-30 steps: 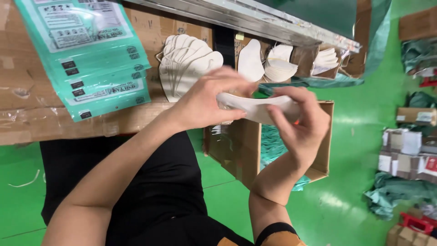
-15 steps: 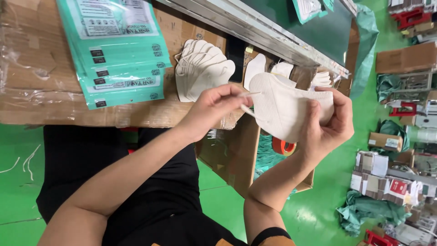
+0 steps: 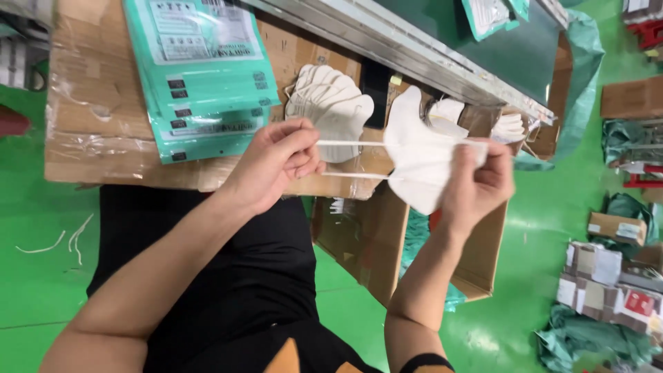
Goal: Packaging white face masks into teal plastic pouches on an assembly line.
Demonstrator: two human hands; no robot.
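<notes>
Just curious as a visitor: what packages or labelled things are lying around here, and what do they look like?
Stack of flat teal plastic pouches with white label panels: on the cardboard-covered bench, upper left.
Teal pouch: on the dark conveyor, top.
Small white and brown cartons: on the green floor, right.

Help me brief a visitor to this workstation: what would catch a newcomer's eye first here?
First, the white folded mask held at centre, its ear loops pulled taut between the left hand and right hand. Next, the stack of teal pouches on the cardboard-covered table at upper left. Behind the hands lies a fanned pile of white masks.
</notes>
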